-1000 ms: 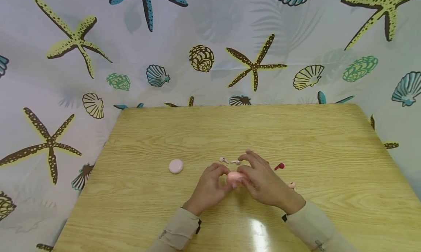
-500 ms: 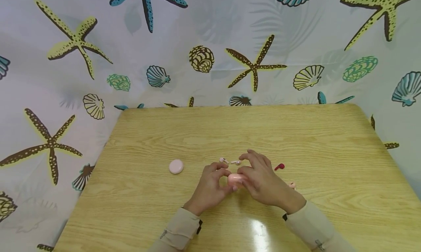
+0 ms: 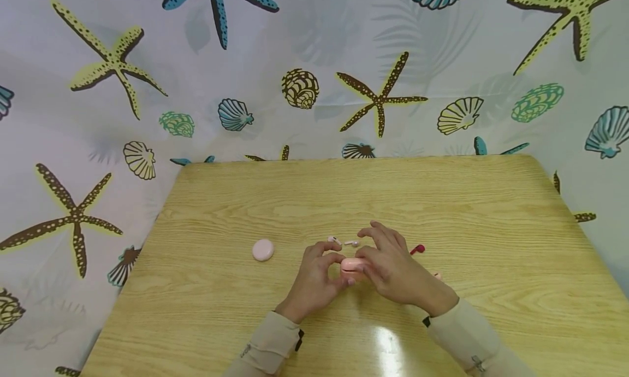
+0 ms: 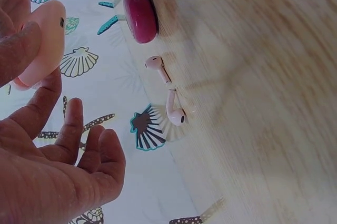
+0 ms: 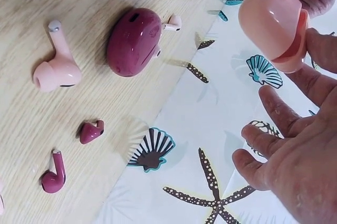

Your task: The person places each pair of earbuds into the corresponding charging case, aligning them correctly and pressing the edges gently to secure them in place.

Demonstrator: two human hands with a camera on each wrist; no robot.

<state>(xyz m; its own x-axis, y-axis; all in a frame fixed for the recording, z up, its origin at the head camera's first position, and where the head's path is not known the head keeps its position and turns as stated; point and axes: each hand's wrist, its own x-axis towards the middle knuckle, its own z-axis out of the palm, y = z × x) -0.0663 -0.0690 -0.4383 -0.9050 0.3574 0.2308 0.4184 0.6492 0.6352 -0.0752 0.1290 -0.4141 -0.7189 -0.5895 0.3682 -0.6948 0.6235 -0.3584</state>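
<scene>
A coral-pink earbud case (image 3: pixel 350 263) is held between both hands over the table. Its lid stands slightly ajar, with the gap showing as a dark line in the head view and as a wedge on the case (image 5: pixel 268 19) in the right wrist view. My left hand (image 3: pixel 313 284) grips the case's left end between thumb and index finger. On the other end, my right hand (image 3: pixel 395 270) pinches it, thumb at the lid seam and the remaining fingers spread outward. What lies inside the case is hidden.
Beyond the hands lie two pale pink earbuds (image 3: pixel 334 240). A maroon case (image 5: pixel 134 42) stands near two maroon earbuds (image 5: pixel 53 176). One coral-pink earbud (image 5: pixel 58 63) lies beside the right wrist. A round pale pink case (image 3: pixel 262 249) sits at the left on the wooden table (image 3: pixel 211 202).
The coral-pink case looked closed earlier; now its lid is slightly raised and a gap shows. Both hands have stayed nearly in place.
</scene>
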